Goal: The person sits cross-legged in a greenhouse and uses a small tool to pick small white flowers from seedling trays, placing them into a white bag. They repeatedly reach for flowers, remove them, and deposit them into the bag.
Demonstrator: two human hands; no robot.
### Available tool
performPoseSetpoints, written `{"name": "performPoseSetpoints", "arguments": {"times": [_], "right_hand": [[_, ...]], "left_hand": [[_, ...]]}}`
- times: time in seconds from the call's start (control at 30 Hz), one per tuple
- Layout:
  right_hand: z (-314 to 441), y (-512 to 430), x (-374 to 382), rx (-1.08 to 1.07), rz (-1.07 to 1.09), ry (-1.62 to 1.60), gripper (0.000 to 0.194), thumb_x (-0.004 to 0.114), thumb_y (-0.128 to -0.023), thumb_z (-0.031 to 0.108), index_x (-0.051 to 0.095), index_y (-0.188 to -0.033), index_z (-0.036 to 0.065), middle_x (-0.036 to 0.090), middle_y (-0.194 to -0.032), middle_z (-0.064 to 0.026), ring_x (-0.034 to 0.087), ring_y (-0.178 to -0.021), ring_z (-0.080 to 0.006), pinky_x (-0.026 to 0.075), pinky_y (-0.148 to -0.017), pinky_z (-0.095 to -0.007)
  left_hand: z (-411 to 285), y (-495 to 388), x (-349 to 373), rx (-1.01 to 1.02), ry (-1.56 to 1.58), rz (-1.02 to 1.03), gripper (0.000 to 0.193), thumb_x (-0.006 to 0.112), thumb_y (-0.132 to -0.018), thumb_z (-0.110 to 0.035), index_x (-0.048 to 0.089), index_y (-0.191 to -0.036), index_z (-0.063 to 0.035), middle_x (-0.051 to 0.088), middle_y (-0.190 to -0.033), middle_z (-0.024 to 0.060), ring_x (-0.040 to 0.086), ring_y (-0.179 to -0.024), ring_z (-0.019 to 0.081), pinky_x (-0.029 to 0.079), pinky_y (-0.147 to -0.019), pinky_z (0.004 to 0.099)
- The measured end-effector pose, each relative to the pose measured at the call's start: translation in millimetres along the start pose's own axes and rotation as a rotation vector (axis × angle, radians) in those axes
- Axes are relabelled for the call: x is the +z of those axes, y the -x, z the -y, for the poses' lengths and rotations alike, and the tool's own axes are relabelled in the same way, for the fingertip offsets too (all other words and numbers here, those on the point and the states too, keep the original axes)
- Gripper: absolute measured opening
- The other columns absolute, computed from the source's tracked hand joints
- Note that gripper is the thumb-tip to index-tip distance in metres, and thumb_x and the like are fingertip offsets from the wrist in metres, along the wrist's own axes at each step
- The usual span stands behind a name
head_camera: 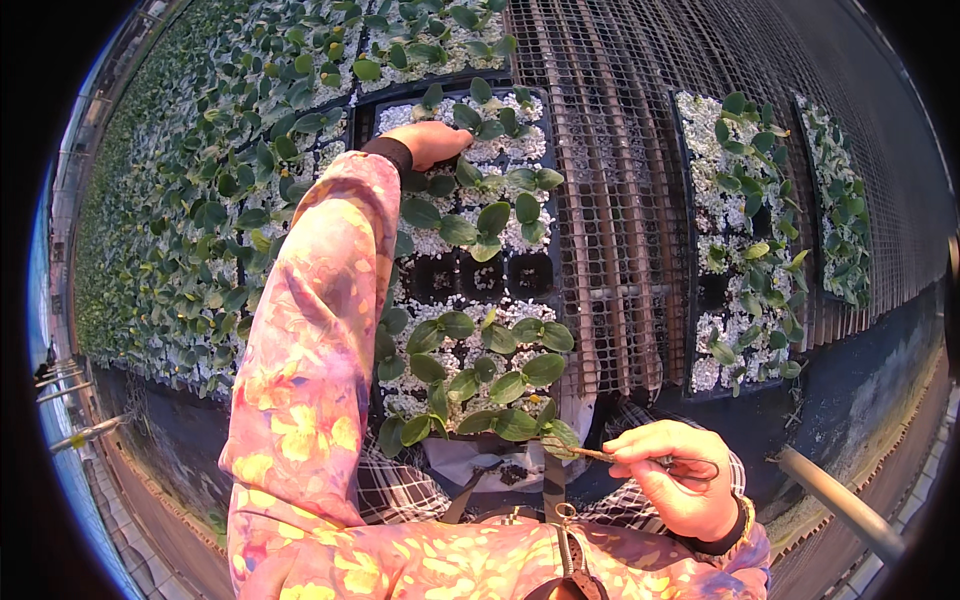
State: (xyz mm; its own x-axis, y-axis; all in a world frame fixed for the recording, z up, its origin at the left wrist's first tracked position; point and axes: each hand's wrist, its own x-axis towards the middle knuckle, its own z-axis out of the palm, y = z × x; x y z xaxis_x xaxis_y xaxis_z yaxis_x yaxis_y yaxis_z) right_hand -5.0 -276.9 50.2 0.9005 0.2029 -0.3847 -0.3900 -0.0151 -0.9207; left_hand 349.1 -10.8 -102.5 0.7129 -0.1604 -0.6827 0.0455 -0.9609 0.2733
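My left hand [431,142] reaches over the upper part of a black plastic seedling tray [550,112]. Its fingertips are bent down beside the broad green leaves of a seedling [489,129]; whether they grip it is hidden. Low on the right, my right hand [671,472] holds a thin, rusty-brown tool [592,453] with a dark wire loop handle, seemingly small scissors. The tool's tip points left, close to a leaf [559,438] at the tray's near edge. White granules cover most cells. Across the tray's middle, a row of cells [482,277] is dark, without seedlings.
Packed seedling trays [202,202] fill the left side. A mesh-topped bench [607,225] extends to the right, bearing a partly planted tray [739,247] and a narrower-looking one [840,202] beyond it. A pale pole [840,502] juts in at lower right.
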Motion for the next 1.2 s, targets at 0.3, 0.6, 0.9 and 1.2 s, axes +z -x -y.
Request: {"name": "performPoseSetpoints", "arguments": {"times": [0.3,0.6,0.9,1.2], "right_hand": [[-6.8,22.3,-5.6,-0.250,0.004,0.056,0.022,0.055,-0.084,-0.011,0.064,-0.103,-0.004,0.064,-0.102,-0.0151,0.065,-0.090,-0.0177,0.052,-0.080,-0.0271],[-22.9,43.4,-9.9,-0.566,-0.181,0.144,0.016,0.063,-0.081,-0.004,0.064,-0.096,0.000,0.063,-0.082,-0.0064,0.054,-0.064,-0.0079,0.043,-0.056,-0.0230],[-40.9,85.6,-103.6,-0.729,-0.907,-0.221,0.014,0.055,-0.094,0.003,0.063,-0.104,-0.002,0.068,-0.090,-0.0089,0.068,-0.076,-0.0142,0.056,-0.074,-0.0257],[-111.9,80.1,-267.8,-0.505,-1.283,-0.224,0.014,0.055,-0.093,0.003,0.061,-0.106,-0.001,0.064,-0.089,-0.0056,0.065,-0.074,-0.0119,0.055,-0.067,-0.0209]], "left_hand": [[-11.2,225.4,49.8,0.480,0.459,0.105,0.026,0.047,-0.093,-0.016,0.050,-0.070,-0.0059,0.046,-0.060,-0.0046,0.040,-0.053,0.0037,0.032,-0.048,0.0210],[-28.1,365.4,213.5,0.407,0.491,-0.020,0.032,0.076,-0.070,-0.007,0.054,-0.091,-0.0021,0.056,-0.107,0.0120,0.059,-0.098,0.0235,0.048,-0.085,0.0335],[0.5,320.1,331.8,-0.312,1.548,0.464,0.026,0.059,-0.089,-0.009,0.056,-0.114,-0.0073,0.059,-0.118,0.0069,0.061,-0.092,0.0192,0.051,-0.077,0.0338],[11.6,262.3,325.7,-0.245,2.064,0.161,0.022,0.046,-0.087,-0.006,0.055,-0.107,-0.0013,0.060,-0.115,0.0152,0.054,-0.116,0.0329,0.043,-0.096,0.0513]]}}
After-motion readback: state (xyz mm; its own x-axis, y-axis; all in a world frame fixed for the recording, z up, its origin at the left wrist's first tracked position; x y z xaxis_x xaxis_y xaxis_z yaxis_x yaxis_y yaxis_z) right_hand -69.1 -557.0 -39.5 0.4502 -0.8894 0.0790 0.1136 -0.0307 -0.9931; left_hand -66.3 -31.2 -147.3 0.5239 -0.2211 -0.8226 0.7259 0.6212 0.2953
